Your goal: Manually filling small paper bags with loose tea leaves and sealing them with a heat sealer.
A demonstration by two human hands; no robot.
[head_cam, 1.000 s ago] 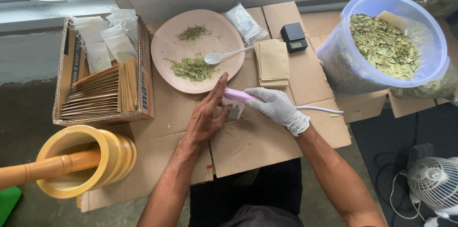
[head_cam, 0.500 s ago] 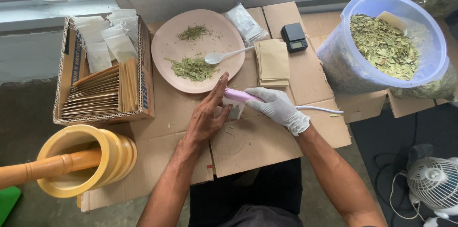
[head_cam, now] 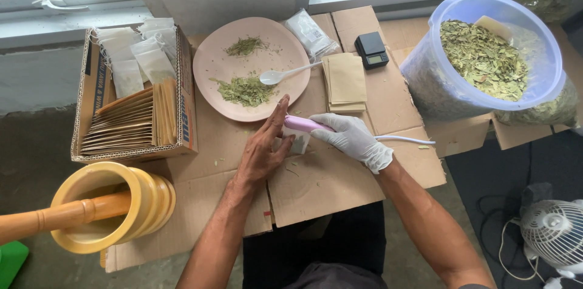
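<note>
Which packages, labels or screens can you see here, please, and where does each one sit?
Cardboard box: left of the plate, brown, printed side panel, holding tan envelopes and white sachets.
Clear packet: right of the plate's upper rim, transparent with white contents.
Digital scale: behind the tan envelope stack, small, black, greyish screen.
Small sachet: between the hands, white, mostly hidden.

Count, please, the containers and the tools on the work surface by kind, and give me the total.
Plates: 1, pink plate
Tubs: 1, clear tub of dried leaves
Cardboard boxes: 1, box of sachets
Mortars: 1, yellow mortar with pestle
Spoons: 1, white spoon
Scales: 1, black scale
Pink tools: 1, corded tool in the gloved right hand, left hand beside
Total: 7
</note>
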